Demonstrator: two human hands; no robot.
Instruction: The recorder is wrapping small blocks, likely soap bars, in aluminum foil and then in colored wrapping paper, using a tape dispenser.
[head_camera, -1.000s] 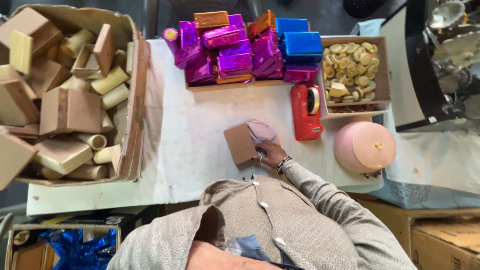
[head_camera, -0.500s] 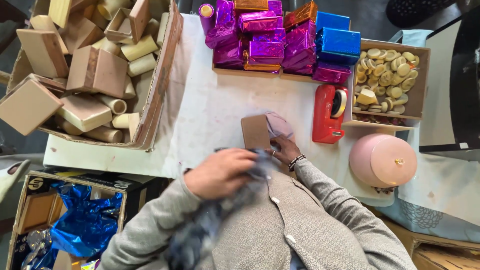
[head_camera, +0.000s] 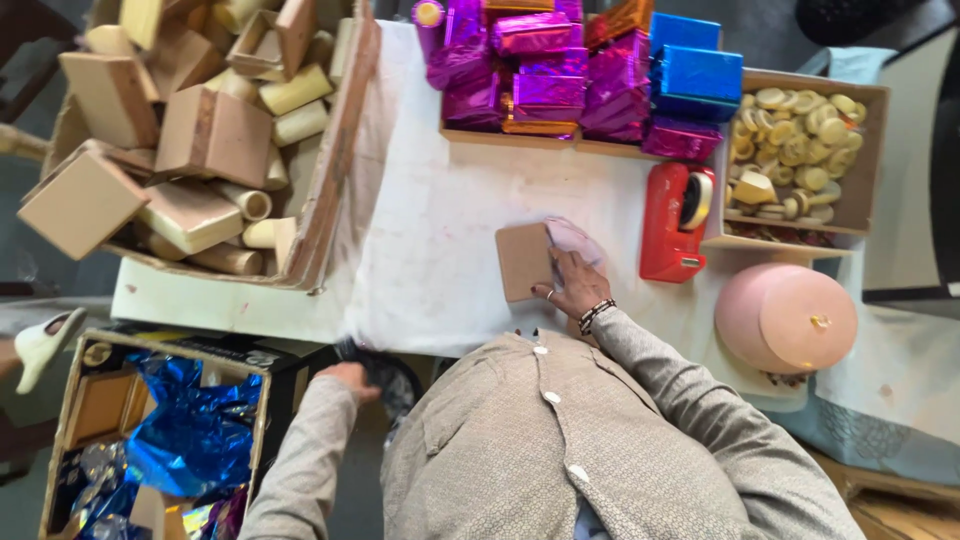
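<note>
left hand has dropped off the desk toward the floor box of blue foil since half a second ago, grip can't tell | right hand flat, fingers spread on brown box, just left of red tape dispenser | step: looks like fetching wrap; next needs a sheet pulled up

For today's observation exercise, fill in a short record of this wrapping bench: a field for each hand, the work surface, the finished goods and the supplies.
Left hand: lowered beside the table, on a dark, crumpled thing
Right hand: resting on a flat brown box and a pale sheet
Surface: white-covered table
Finished goods: purple, orange and blue foil-wrapped boxes
Supplies: red tape dispenser; carton of plain boxes and tubes; floor box of blue foil
</note>
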